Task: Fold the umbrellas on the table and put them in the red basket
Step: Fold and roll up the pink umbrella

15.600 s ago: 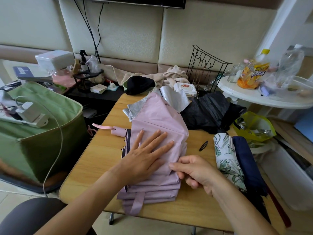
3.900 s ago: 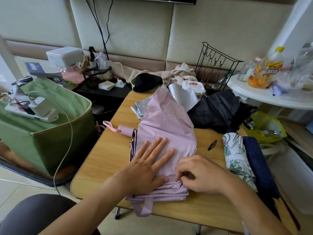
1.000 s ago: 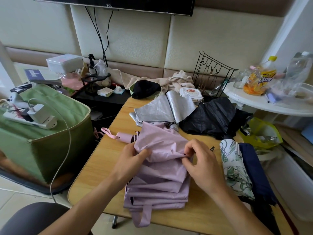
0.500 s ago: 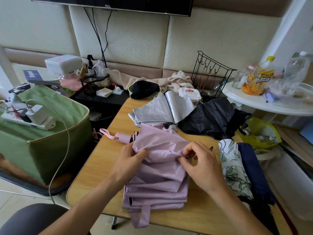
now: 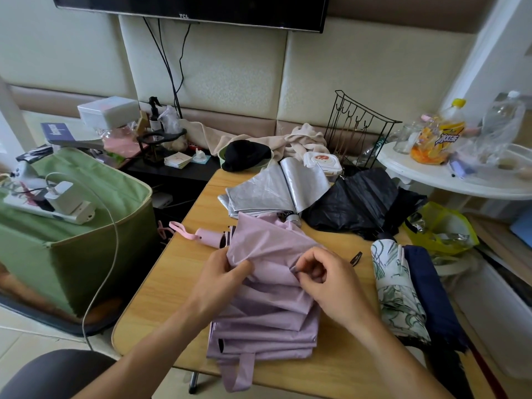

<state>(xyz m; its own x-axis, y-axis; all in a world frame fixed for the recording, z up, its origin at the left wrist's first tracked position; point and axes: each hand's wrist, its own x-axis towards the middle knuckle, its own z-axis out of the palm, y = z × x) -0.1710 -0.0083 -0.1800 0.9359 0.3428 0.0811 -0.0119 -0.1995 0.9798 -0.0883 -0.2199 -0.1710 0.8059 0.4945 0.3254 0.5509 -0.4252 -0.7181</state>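
Behind pink umbrella [image 5: 267, 286]: silver [image 5: 273, 194], black umbrellas [image 5: 362, 203]

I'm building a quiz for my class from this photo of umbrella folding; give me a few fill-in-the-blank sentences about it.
1. Both the left hand and the right hand pinch the fabric of the ____ umbrella.
2. The silver umbrella lies directly left of the ____ umbrella.
3. The leaf-print umbrella lies beside a ____ blue one.
4. The small hair clip lies on the ____.

Missing words: lilac; black; navy; table
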